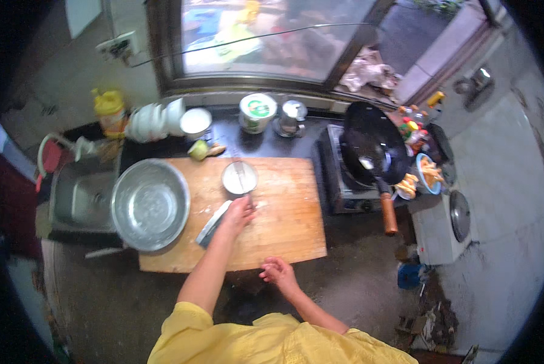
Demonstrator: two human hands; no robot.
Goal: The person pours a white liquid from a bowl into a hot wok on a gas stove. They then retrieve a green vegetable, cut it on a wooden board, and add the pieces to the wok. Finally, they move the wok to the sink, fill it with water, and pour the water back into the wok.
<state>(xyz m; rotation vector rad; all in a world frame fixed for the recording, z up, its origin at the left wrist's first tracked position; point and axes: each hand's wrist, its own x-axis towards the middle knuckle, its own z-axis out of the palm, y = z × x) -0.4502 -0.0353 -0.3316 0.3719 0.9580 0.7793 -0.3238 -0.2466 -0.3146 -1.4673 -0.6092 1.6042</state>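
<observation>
A small white bowl (239, 178) with white contents stands on the wooden cutting board (290, 209). Thin dark sticks that look like chopsticks (241, 174) reach across it. My left hand (240, 214) has its fingers curled around their near end, just in front of the bowl. A cleaver-like blade (212, 227) lies on the board beside and partly behind my left hand and forearm; its handle is not visible. Near the board's front edge, my right hand (276, 273) is held with its fingers apart and loosely bent, holding nothing.
A large metal basin (151, 205) overlaps the board's left side, beside the sink (85, 200). Stacked white bowls (149, 122), a lidded tub (257, 113) and a metal container (292, 119) line the back. A black wok (372, 141) sits on the stove at right, its wooden handle (388, 214) projecting forward.
</observation>
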